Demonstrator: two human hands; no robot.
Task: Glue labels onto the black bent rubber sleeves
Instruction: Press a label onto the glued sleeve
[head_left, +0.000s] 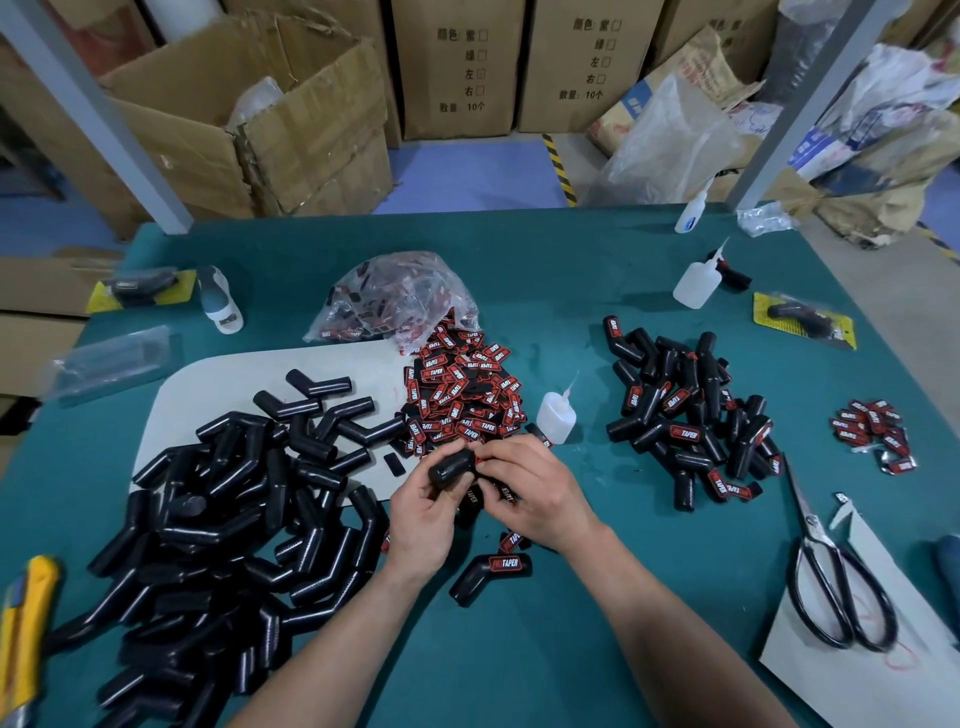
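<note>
My left hand (423, 512) grips a black bent rubber sleeve (451, 468) above the green table. My right hand (535, 491) pinches a red-and-black label (480, 460) against that sleeve's end. A big pile of bare sleeves (223, 525) lies to the left. A heap of labels (462, 397) spills from a clear bag (400, 296) behind my hands. A small glue bottle (556, 413) stands just right of the heap. Labelled sleeves (691, 415) are piled on the right, and one labelled sleeve (491, 574) lies under my wrists.
Black scissors (836, 582) lie on white paper at the right. A small label pile (872, 431) sits beyond them. Two more glue bottles (698, 280) stand at the back right. A yellow utility knife (23, 629) lies at the left edge. Cardboard boxes (249, 119) stand behind the table.
</note>
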